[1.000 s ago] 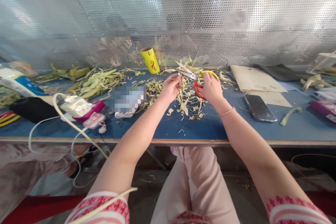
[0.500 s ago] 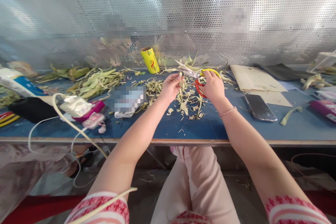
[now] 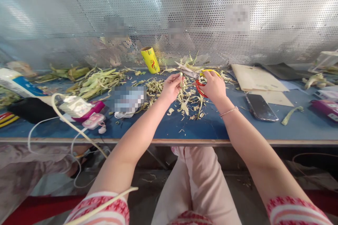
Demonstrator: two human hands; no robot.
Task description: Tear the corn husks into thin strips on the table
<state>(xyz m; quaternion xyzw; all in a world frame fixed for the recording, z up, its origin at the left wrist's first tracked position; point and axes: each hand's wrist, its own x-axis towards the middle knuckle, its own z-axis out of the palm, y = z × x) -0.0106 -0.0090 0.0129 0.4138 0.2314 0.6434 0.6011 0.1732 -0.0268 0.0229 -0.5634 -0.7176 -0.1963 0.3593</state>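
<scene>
My right hand (image 3: 214, 85) is closed on a pair of scissors (image 3: 194, 74) with one yellow and one red handle. The blades stand apart and point left, just above the fingertips of my left hand (image 3: 171, 86). Those fingers pinch a small pale green plant piece (image 3: 181, 80), mostly hidden by the fingers. Beneath both hands lie plant scraps (image 3: 184, 105), curled and pale green, scattered over the blue tabletop (image 3: 195, 130). To the left rests a heap of long green stalks or leaves (image 3: 99, 81).
A yellow tube (image 3: 150, 60) stands tilted near the perforated metal panel (image 3: 163, 3). At right are a phone (image 3: 261, 107) and beige card sheets (image 3: 257, 79). Left of my arms lie a power strip (image 3: 79, 109) with a cable, a blurred-out item (image 3: 129, 100) and a black object (image 3: 33, 110).
Both hands stay almost where they were, with the scissor blades still open by the left fingertips. The whole view has shifted very slightly.
</scene>
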